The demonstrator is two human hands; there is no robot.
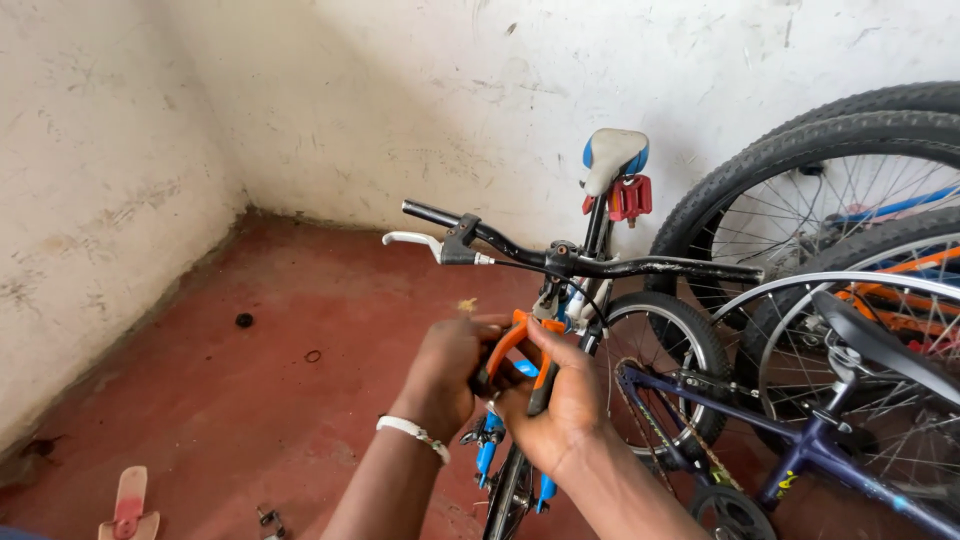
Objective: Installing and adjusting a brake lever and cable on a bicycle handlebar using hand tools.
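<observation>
While both hands (505, 385) grip orange pliers (528, 352) at the bike (560, 265), red floor (250, 380) meets scuffed white walls (300, 100); wheels (830, 230) crowd right.

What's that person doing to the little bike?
A person stands over a small blue bicycle in the corner of a room with a red floor. Both hands meet just below the handlebar: the right hand grips a pair of orange-handled pliers, and the left hand closes in beside them. The plier tips point at the stem area, but what they bite is hidden. More bicycles lean against the wall on the right.
</observation>
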